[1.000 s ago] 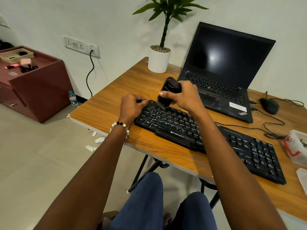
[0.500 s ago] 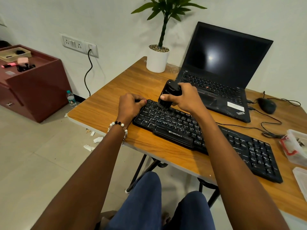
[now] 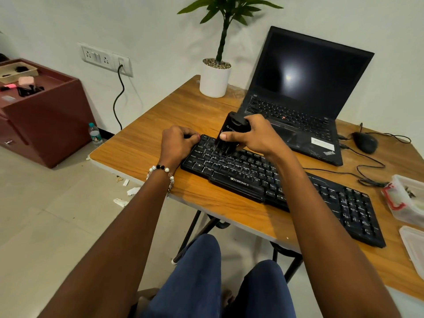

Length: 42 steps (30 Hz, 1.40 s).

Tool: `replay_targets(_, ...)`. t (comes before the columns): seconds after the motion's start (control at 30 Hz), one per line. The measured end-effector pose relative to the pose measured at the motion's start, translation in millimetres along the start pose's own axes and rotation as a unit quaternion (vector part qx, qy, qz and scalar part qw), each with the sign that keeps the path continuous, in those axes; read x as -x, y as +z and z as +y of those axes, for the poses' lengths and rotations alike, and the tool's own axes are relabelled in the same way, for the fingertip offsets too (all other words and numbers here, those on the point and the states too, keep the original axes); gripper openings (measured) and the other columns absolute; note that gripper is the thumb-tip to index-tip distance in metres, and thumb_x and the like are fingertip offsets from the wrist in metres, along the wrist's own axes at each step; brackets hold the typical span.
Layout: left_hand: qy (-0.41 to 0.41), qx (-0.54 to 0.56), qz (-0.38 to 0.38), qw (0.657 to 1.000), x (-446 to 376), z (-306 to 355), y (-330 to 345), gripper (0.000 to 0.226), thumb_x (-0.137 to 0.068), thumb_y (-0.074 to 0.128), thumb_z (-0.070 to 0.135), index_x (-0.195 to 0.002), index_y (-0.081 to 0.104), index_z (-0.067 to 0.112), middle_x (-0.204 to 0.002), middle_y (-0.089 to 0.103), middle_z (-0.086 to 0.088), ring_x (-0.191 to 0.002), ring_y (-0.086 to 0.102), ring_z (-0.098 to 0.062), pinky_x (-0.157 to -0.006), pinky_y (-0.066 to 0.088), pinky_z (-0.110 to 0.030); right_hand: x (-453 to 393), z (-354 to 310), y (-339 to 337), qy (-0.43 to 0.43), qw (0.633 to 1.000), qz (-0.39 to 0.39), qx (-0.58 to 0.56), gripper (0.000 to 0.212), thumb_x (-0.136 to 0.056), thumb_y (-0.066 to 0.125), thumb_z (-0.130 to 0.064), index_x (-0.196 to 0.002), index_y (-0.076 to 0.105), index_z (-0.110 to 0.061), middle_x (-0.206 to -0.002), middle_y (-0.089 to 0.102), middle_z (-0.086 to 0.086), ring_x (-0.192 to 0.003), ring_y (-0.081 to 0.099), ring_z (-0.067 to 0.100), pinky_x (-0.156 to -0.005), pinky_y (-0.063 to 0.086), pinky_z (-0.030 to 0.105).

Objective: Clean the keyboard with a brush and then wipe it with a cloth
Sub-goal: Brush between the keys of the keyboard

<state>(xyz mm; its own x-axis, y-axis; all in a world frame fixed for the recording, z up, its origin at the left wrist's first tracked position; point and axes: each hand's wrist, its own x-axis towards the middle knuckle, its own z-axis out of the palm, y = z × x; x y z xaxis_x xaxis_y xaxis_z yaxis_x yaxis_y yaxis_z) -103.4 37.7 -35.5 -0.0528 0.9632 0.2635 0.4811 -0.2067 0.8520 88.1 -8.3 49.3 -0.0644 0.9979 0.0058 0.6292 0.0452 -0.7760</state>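
Note:
A long black keyboard (image 3: 252, 177) lies slanted across the wooden table (image 3: 146, 148). My right hand (image 3: 254, 136) grips a chunky black brush (image 3: 230, 127), held upright with its bristles down on the keys near the keyboard's upper left corner. My left hand (image 3: 176, 143) is curled against the keyboard's left end, fingers on its far corner, holding it in place. No cloth is visible.
An open black laptop (image 3: 305, 88) stands behind the keyboard, a potted plant (image 3: 215, 76) to its left. A black mouse (image 3: 364, 142) and cables lie at right, beside a clear plastic box (image 3: 410, 200). A maroon cabinet (image 3: 43, 115) stands on the floor at left.
The brush has tipped and slid slightly left along the top key rows. My left hand stays on the keyboard's end.

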Motion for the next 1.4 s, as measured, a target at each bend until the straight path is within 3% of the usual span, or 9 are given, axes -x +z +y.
replay_targets(0.13, 0.001, 0.002, 0.003, 1.000, -0.2, 0.0, 0.2, 0.019, -0.084, 0.073, 0.015, -0.099, 0.075, 0.004, -0.100, 0.074, -0.008, -0.085, 0.062, -0.006, -0.066, 0.038, 0.000, 3.0, 2.1, -9.3, -0.005, 0.997, 0.004, -0.079, 0.031, -0.076, 0.080, -0.027, -0.094, 0.067, -0.005, -0.093, 0.073, 0.011, -0.087, 0.072, 0.026, -0.074, 0.060, 0.038)
replay_targets(0.23, 0.001, 0.000, 0.004, 1.000, -0.1, -0.3, 0.1, 0.019, -0.085, 0.072, 0.015, -0.100, 0.074, 0.003, -0.100, 0.073, -0.009, -0.083, 0.060, -0.005, -0.061, 0.037, 0.002, 2.3, 4.7, -9.1, -0.011, 0.996, 0.073, 0.050, 0.041, -0.075, 0.081, -0.034, -0.100, 0.065, -0.007, -0.092, 0.070, 0.006, -0.082, 0.069, 0.020, -0.071, 0.059, 0.032)
replay_targets(0.5, -0.003, 0.003, 0.006, 1.000, 0.0, 0.3, 1.3, 0.019, -0.084, 0.072, 0.015, -0.100, 0.075, 0.004, -0.100, 0.074, -0.008, -0.083, 0.061, -0.005, -0.066, 0.038, -0.001, 10.3, 14.7, -11.8, 0.006, 0.998, 0.044, -0.040, 0.046, -0.067, 0.084, -0.041, -0.093, 0.068, -0.006, -0.089, 0.075, 0.008, -0.082, 0.073, 0.026, -0.076, 0.059, 0.050)
replay_targets(0.63, 0.003, 0.005, 0.011, 1.000, -0.5, -0.7, 1.2, 0.018, -0.084, 0.073, 0.014, -0.098, 0.075, 0.003, -0.098, 0.074, -0.010, -0.084, 0.061, -0.007, -0.062, 0.035, 0.005, 13.9, 16.4, -8.3, -0.026, 0.989, 0.136, 0.051, 0.044, -0.072, 0.082, -0.042, -0.090, 0.066, -0.005, -0.087, 0.072, 0.010, -0.080, 0.070, 0.025, -0.071, 0.058, 0.040)
replay_targets(0.73, 0.003, 0.002, 0.009, 1.000, 0.1, -0.4, 1.3, 0.019, -0.084, 0.073, 0.015, -0.099, 0.075, 0.004, -0.099, 0.074, -0.009, -0.085, 0.062, -0.007, -0.068, 0.039, -0.001, 17.9, 14.0, -5.9, -0.016, 0.994, 0.092, 0.056, 0.048, -0.070, 0.082, -0.043, -0.092, 0.067, -0.004, -0.083, 0.072, 0.006, -0.073, 0.069, 0.018, -0.063, 0.058, 0.028)
replay_targets(0.83, 0.004, 0.000, 0.007, 1.000, 1.0, 0.9, 1.0, 0.019, -0.084, 0.073, 0.014, -0.100, 0.074, 0.004, -0.100, 0.073, -0.010, -0.086, 0.062, -0.007, -0.071, 0.040, -0.006, 18.3, 15.5, -12.6, -0.006, 0.998, 0.061, -0.035, 0.054, -0.065, 0.084, -0.046, -0.094, 0.069, -0.003, -0.086, 0.074, 0.008, -0.078, 0.073, 0.023, -0.074, 0.060, 0.046)
replay_targets(1.1, 0.008, -0.004, 0.010, 1.000, 1.3, 2.1, 0.3, 0.020, -0.084, 0.073, 0.014, -0.100, 0.074, 0.003, -0.101, 0.073, -0.009, -0.086, 0.062, -0.007, -0.076, 0.044, -0.011, 23.2, 13.8, -11.2, -0.001, 0.994, 0.094, 0.055, 0.043, -0.072, 0.082, -0.039, -0.093, 0.066, -0.005, -0.086, 0.070, 0.006, -0.078, 0.069, 0.018, -0.055, 0.052, 0.021)
replay_targets(1.2, 0.008, 0.000, 0.010, 1.000, 1.7, 2.7, 0.5, 0.020, -0.084, 0.073, 0.014, -0.100, 0.074, 0.003, -0.101, 0.073, -0.009, -0.085, 0.062, -0.008, -0.078, 0.045, -0.015, 24.2, 15.7, -17.8, -0.001, 0.996, 0.092, -0.011, 0.033, -0.072, 0.083, -0.036, -0.086, 0.067, -0.010, -0.086, 0.073, 0.005, -0.078, 0.072, 0.021, -0.062, 0.059, 0.028)
replay_targets(1.4, 0.003, 0.002, 0.010, 1.000, 1.5, 2.8, -0.1, 0.020, -0.083, 0.073, 0.014, -0.100, 0.074, 0.003, -0.101, 0.073, -0.009, -0.088, 0.065, -0.011, -0.079, 0.046, -0.017, 25.8, 14.9, -8.9, -0.005, 0.990, 0.129, 0.049, 0.035, -0.076, 0.080, -0.038, -0.089, 0.063, -0.010, -0.079, 0.066, 0.000, -0.069, 0.064, 0.013, -0.050, 0.047, 0.017)
